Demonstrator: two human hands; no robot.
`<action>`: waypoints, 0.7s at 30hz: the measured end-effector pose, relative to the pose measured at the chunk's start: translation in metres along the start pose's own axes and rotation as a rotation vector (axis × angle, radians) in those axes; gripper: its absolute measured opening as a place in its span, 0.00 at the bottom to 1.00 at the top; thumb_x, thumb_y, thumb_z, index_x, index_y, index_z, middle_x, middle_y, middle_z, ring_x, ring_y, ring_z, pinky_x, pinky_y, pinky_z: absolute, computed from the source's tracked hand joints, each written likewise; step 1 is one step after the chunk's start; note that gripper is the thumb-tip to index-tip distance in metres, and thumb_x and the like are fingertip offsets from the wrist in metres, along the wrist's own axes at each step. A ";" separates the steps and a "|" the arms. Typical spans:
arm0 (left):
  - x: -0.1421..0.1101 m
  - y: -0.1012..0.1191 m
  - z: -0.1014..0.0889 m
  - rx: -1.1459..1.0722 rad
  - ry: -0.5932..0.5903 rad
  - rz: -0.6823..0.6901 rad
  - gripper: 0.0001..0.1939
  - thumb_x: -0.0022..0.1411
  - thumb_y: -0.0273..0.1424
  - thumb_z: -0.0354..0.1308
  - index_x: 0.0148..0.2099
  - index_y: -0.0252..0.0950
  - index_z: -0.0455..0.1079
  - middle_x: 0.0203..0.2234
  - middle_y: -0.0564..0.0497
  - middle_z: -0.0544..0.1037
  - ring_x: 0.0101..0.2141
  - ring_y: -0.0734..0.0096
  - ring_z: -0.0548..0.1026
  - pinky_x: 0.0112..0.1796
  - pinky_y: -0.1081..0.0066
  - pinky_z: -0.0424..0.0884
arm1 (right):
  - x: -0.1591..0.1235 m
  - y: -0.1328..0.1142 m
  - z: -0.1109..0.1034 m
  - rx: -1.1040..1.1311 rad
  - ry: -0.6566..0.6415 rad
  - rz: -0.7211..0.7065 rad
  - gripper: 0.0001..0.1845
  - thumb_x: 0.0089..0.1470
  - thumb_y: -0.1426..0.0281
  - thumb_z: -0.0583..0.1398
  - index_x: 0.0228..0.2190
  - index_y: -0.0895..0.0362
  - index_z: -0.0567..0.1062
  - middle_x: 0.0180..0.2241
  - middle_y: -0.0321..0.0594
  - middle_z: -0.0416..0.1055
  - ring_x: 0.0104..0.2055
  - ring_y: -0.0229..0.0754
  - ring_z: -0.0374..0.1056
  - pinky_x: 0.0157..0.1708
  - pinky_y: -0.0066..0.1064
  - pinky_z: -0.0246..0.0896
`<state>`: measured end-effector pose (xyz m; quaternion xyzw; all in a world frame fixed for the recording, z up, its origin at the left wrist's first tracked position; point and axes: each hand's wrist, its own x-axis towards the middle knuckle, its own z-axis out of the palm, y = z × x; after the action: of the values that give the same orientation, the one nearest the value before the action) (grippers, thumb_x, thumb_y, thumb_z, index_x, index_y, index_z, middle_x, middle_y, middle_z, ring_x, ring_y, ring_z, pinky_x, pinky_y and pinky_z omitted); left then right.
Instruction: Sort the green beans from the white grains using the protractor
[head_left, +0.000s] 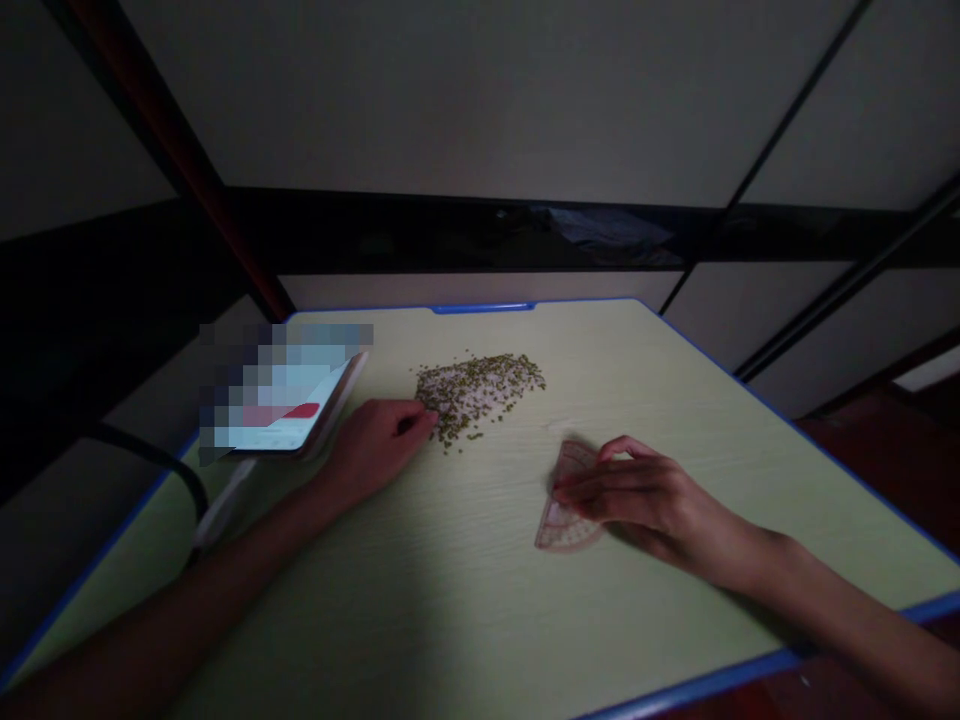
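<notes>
A heap of small green and pale grains lies on the pale green table toward its far side. My left hand rests on the table with its fingers curled, the fingertips pinched at the heap's left edge. My right hand lies flat, fingers stretched out, on a clear pinkish protractor to the right of the heap.
A lit phone on a white holder with a dark cable stands at the table's left edge. The table has a blue rim. Dark walls and frame bars surround it; the room is dim.
</notes>
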<state>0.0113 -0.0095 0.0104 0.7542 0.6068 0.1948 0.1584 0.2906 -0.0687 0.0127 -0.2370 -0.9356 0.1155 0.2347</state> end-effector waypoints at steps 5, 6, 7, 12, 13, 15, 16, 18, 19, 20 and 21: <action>0.000 0.000 -0.001 0.013 -0.002 0.013 0.19 0.55 0.40 0.44 0.17 0.37 0.52 0.13 0.57 0.57 0.19 0.75 0.59 0.23 0.73 0.49 | -0.020 -0.004 -0.008 -0.018 -0.014 0.044 0.14 0.53 0.82 0.53 0.38 0.57 0.73 0.39 0.43 0.76 0.44 0.40 0.70 0.44 0.37 0.60; 0.000 0.000 -0.001 0.014 -0.003 0.015 0.18 0.55 0.40 0.44 0.17 0.37 0.53 0.13 0.57 0.58 0.19 0.75 0.59 0.23 0.73 0.49 | -0.024 -0.006 -0.010 -0.020 -0.021 0.053 0.14 0.53 0.81 0.54 0.39 0.57 0.73 0.40 0.43 0.76 0.44 0.40 0.70 0.44 0.38 0.60; 0.000 0.000 -0.001 0.014 -0.002 0.016 0.18 0.55 0.40 0.44 0.17 0.37 0.53 0.13 0.57 0.58 0.19 0.75 0.59 0.23 0.73 0.49 | -0.027 -0.007 -0.012 -0.023 -0.029 0.059 0.14 0.53 0.81 0.54 0.39 0.57 0.72 0.40 0.44 0.75 0.44 0.40 0.70 0.45 0.38 0.60; 0.000 0.000 -0.002 0.007 0.000 0.015 0.18 0.55 0.40 0.44 0.18 0.37 0.53 0.13 0.57 0.58 0.19 0.75 0.59 0.23 0.73 0.49 | -0.030 -0.011 -0.020 -0.044 -0.031 0.037 0.14 0.56 0.80 0.52 0.40 0.57 0.72 0.40 0.45 0.75 0.43 0.40 0.71 0.44 0.39 0.61; 0.000 0.001 -0.002 0.009 -0.002 0.012 0.18 0.55 0.40 0.44 0.18 0.37 0.53 0.13 0.57 0.58 0.19 0.75 0.59 0.23 0.73 0.49 | -0.026 -0.010 -0.022 -0.043 -0.020 0.025 0.14 0.56 0.81 0.51 0.39 0.57 0.73 0.40 0.44 0.76 0.42 0.39 0.71 0.44 0.38 0.60; 0.000 0.001 -0.003 0.019 -0.006 0.013 0.18 0.55 0.40 0.44 0.18 0.37 0.53 0.13 0.57 0.58 0.19 0.75 0.59 0.23 0.73 0.49 | -0.015 -0.004 -0.025 -0.043 0.002 0.025 0.16 0.55 0.82 0.50 0.37 0.58 0.74 0.40 0.43 0.76 0.42 0.39 0.71 0.44 0.37 0.61; 0.000 0.001 -0.003 0.022 -0.009 0.016 0.18 0.55 0.40 0.44 0.18 0.37 0.53 0.13 0.57 0.58 0.20 0.75 0.60 0.23 0.73 0.49 | -0.008 0.000 -0.026 -0.052 0.031 0.051 0.16 0.54 0.82 0.50 0.37 0.58 0.74 0.39 0.43 0.76 0.42 0.39 0.71 0.43 0.36 0.62; 0.000 0.002 -0.004 0.023 -0.018 0.026 0.18 0.55 0.41 0.43 0.18 0.37 0.54 0.14 0.57 0.59 0.20 0.74 0.60 0.24 0.73 0.50 | 0.008 0.012 -0.026 -0.107 0.054 0.144 0.17 0.53 0.81 0.50 0.38 0.58 0.75 0.39 0.43 0.76 0.40 0.40 0.72 0.39 0.33 0.64; 0.000 0.002 -0.004 0.022 -0.023 0.030 0.18 0.55 0.41 0.43 0.19 0.37 0.54 0.14 0.57 0.60 0.20 0.74 0.61 0.24 0.73 0.50 | 0.016 0.018 -0.025 -0.155 0.067 0.196 0.18 0.52 0.81 0.50 0.38 0.58 0.76 0.38 0.43 0.76 0.38 0.41 0.72 0.35 0.32 0.64; 0.000 0.002 -0.004 0.023 -0.025 0.032 0.18 0.55 0.41 0.43 0.19 0.37 0.55 0.14 0.57 0.60 0.21 0.73 0.61 0.24 0.73 0.51 | 0.023 0.025 -0.023 -0.201 0.062 0.251 0.18 0.52 0.81 0.50 0.38 0.58 0.77 0.37 0.43 0.77 0.37 0.42 0.73 0.33 0.32 0.64; 0.000 0.002 -0.004 0.025 -0.025 0.030 0.18 0.55 0.41 0.43 0.19 0.37 0.55 0.14 0.56 0.60 0.21 0.73 0.61 0.24 0.73 0.51 | 0.030 0.030 -0.021 -0.248 0.044 0.289 0.19 0.51 0.82 0.51 0.38 0.58 0.77 0.37 0.43 0.77 0.37 0.42 0.73 0.33 0.31 0.63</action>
<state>0.0108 -0.0097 0.0152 0.7674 0.5958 0.1800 0.1538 0.2895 -0.0257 0.0322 -0.3987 -0.8935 0.0264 0.2051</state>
